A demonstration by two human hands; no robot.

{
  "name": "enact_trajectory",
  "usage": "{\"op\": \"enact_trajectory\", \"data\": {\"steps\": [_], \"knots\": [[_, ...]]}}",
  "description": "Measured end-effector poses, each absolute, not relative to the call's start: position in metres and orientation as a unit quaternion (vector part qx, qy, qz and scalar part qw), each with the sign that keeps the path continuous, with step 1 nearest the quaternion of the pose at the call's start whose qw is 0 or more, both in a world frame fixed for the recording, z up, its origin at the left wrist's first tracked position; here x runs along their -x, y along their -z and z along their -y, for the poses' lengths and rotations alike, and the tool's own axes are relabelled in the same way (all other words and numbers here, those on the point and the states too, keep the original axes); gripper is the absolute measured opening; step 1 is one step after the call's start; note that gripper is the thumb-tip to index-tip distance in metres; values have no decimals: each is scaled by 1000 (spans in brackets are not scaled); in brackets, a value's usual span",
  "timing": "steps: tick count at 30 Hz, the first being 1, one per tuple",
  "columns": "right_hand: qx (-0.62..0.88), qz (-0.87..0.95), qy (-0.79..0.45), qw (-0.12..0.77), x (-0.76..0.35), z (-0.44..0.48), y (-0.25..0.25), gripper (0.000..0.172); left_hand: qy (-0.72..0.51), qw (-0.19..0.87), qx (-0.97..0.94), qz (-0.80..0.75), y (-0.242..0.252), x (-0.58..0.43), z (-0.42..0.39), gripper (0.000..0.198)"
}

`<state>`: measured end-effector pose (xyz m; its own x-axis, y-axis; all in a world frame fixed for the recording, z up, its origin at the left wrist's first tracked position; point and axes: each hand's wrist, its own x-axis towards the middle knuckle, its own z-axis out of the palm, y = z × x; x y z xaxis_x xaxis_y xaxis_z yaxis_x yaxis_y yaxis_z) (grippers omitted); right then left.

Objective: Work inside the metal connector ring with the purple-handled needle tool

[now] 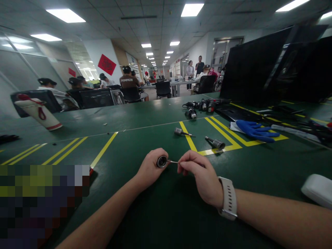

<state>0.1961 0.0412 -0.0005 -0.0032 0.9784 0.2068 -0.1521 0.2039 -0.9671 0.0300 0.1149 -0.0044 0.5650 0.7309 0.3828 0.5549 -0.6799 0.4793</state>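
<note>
My left hand is wrapped round a dark cylindrical metal part, its round open end facing me. In my right hand, the fingers are pinched on a thin metal tool, whose shaft points left and reaches the side of the cylindrical part. Whether the tip enters the part cannot be made out. Beyond my hands lie two metal pieces with thin shafts, a smaller one and a larger one, on the green table.
Several dark metal parts lie farther back. To the right are a blue glove, a black monitor and a white case. A cream cup stands at left, near a blurred-out area. People sit and stand beyond the table.
</note>
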Motion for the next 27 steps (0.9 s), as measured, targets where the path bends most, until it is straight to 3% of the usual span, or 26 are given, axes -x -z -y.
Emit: {"op": "enact_trajectory", "data": {"steps": [5,14,27], "knots": [[410,548,-457,568,-197,-38,-3,13,-305,206,-860,-352,5,-29,-117,12],[357,504,-513,596,-197,-44,4,12,-342,275,-827,-353,5,-30,-117,20],[412,578,-425,562,-195,-36,-3,12,-309,225,-857,-345,6,-29,-117,15]]}}
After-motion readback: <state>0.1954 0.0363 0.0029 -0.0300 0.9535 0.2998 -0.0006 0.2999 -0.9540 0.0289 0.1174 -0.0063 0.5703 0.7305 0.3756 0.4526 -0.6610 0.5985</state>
